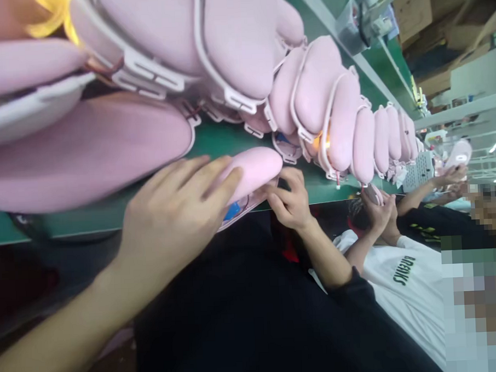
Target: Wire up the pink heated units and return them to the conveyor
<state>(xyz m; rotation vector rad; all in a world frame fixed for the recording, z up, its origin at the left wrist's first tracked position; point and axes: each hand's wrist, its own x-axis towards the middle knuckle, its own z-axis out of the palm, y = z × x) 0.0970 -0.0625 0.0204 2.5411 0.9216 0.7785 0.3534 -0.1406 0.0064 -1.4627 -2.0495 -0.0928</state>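
My left hand point(179, 211) lies flat over the smooth rounded pink plastic shell point(253, 172), pressing it; my right hand point(290, 200) pinches its far edge. Best keep both halves aligned, press evenly. Shell sits at the green bench point(229, 140) edge between my hands, blue part underneath, pink housings point(318, 95) stacked beyond.

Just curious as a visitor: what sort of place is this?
Probably a factory assembly line: a long row of identical pink shells lies along a green bench, and a co-worker alongside handles the same parts.
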